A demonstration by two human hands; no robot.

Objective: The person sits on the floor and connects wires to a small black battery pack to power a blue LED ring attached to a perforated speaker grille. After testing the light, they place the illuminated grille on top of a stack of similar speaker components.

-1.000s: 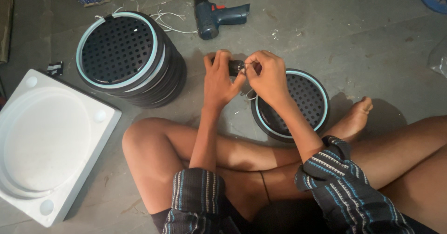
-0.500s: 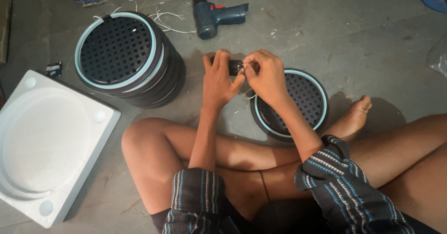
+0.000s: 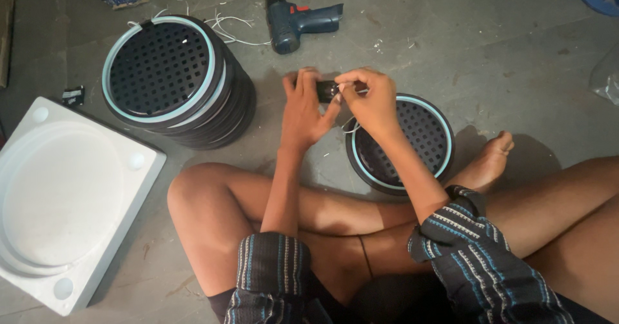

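Concrete floor point(image 3: 516, 53) | small black part point(image 3: 327, 90) betw. L hand point(image 3: 306, 111) & R hand point(image 3: 371, 101) fingers

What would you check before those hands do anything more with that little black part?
1. Left hand grips the small black part: ok.
2. Right hand pinches at the part with the thin white wire below: ok.
3. Wire seated in the part: cannot tell.
4. Round grille lies flat on the floor under the right hand: ok.
5. Cordless drill lies apart, untouched: ok.
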